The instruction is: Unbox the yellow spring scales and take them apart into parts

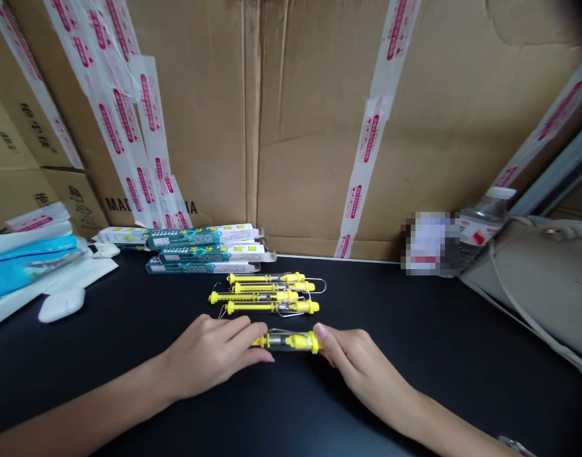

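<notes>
Two hands [217, 349] [360, 357] hold one dynamometer [303, 342] near four others [262, 297].

Tabletop [143, 419] looks pretty matt and smooth, tubes [252, 308] seem glossy plastic with shiny metal hooks [325, 285], and the big box [310, 171] is cardboard under glossy tape [369, 136].

Held yellow tube [303, 343], nine-o'clock end hidden by left hand [224, 349], pixelated item [424, 244], three o'clock, blue packet [28, 263], nine o'clock, edge-cropped
</notes>
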`<state>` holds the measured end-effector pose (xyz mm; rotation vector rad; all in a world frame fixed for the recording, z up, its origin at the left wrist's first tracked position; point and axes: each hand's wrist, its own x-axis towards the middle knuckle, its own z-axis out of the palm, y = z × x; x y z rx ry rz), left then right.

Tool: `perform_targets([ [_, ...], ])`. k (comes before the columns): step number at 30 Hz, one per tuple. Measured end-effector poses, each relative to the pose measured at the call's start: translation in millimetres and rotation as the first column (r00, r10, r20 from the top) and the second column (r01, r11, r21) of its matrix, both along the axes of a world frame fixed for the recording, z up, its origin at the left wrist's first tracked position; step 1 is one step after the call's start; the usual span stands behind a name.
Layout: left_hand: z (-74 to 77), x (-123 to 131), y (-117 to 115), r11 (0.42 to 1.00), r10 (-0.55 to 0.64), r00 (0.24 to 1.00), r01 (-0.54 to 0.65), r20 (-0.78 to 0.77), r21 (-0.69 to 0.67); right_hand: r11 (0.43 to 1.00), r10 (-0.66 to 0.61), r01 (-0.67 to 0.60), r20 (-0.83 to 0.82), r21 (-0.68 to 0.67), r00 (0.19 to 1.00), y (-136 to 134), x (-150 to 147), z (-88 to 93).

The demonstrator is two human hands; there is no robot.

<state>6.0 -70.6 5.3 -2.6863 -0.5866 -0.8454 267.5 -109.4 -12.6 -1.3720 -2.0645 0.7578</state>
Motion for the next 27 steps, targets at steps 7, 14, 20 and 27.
perform_targets([
  [7, -3.8, 1, -2, 0.99, 0.033, 0.999, -0.027, 0.039, -0.137, 0.984, -0.05, 0.041, 0.051, 0.176, 0.997, 1, -3, -4.2],
  [14, -1.3, 1, -3, 0.957, 0.035, 0.997, -0.015, 0.065, -0.29, 0.944, 0.07, -0.109, 0.134, 0.311, 0.988, 4, 5, -1.9],
  [20, -2.4, 0, -4, 0.942, 0.04, 0.988, 0.013, 0.15, -0.336, 0.922, 0.115, -0.151, 0.121, 0.356, 0.986, 6, 6, -1.4],
  [27, -2.4, 4, -3, 0.944, 0.076, 0.965, 0.012, 0.252, -0.33, 0.924, 0.111, -0.106, 0.006, 0.368, 0.994, 4, 7, -0.5],
])
